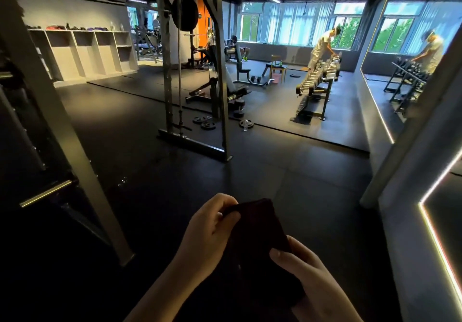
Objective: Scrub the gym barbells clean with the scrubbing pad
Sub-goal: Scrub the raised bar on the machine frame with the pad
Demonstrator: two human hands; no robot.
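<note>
Reviewer: Pad location?

Annotator: Scrubbing pad (260, 229) is bottom centre of the frame, dark and soft-looking, held up off the floor between both hands. Texture is too dark to read.

Reviewer: Hands?

Annotator: Left hand (207, 231) has its fingers curled and pinches the pad's upper edge. Right hand (307, 279) grips the lower end, thumb on top; its other fingers are hidden under the pad. Both forearms come in from the bottom edge.

Reviewer: Any barbells?

Annotator: Loaded barbell (185, 13) with a black plate sits high on the grey power rack (220, 71), upper centre, well apart from the hands. Chrome bar end (45, 193) pokes out at lower left beside a slanted grey post (75, 146). Can't tell if that one is a barbell.

Reviewer: Rest of the frame?

Annotator: Black rubber floor (275, 171). Small weight plates (207, 124) lie by the rack's foot. Dumbbell rack (317, 79) is right of centre, with a person in light clothes (322, 46) bent over its far end. Wall mirror (410, 59) at right reflects both. White cubby shelves (82, 51) upper left, windows (300, 24) along the back wall.
</note>
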